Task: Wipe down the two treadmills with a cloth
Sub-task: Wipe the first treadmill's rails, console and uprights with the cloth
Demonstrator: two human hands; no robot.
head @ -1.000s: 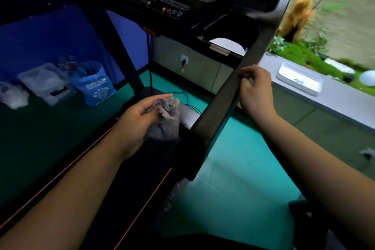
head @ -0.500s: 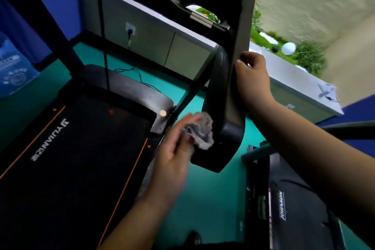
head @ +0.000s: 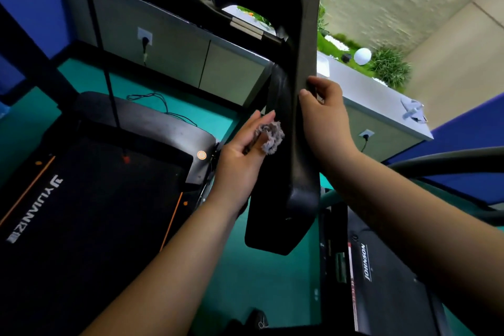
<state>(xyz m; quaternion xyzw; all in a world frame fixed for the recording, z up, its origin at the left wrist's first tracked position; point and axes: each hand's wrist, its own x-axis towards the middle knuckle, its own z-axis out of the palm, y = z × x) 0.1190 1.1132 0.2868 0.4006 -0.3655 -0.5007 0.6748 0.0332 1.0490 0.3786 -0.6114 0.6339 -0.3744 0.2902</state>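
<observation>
Centre of frame: black handrail (head: pixel 300 172) of the left treadmill (head: pixel 95 213), long axis nearly vertical in the picture, from the top edge down to a blunt end at lower centre. Squarely between the two hands.

Left hand (head: pixel 242 153) on the rail's left flank, pinching a bunched grey cloth (head: pixel 270 138) between thumb and fingertips, cloth touching the plastic about midway along. Right hand (head: pixel 324 117) opposite and a little higher, fingers curled round the rail's right edge, thumb on the front face; a steadying grip, by the look of it.

Nearer hand for the wipe: the left, cloth already in contact. Likely stroke along the axis, up toward the console or down to the blunt end. Downward, nothing in the way; upward on that flank, only the inner brace joining the rail.

Lower right: second treadmill (head: pixel 381 281) and its grey curved rail (head: pixel 450 161), well apart from the cloth, untouched by either hand. Behind: grey ledge (head: pixel 381 101), wall socket (head: pixel 144 38), white globe (head: pixel 362 56) among plants at upper right.
</observation>
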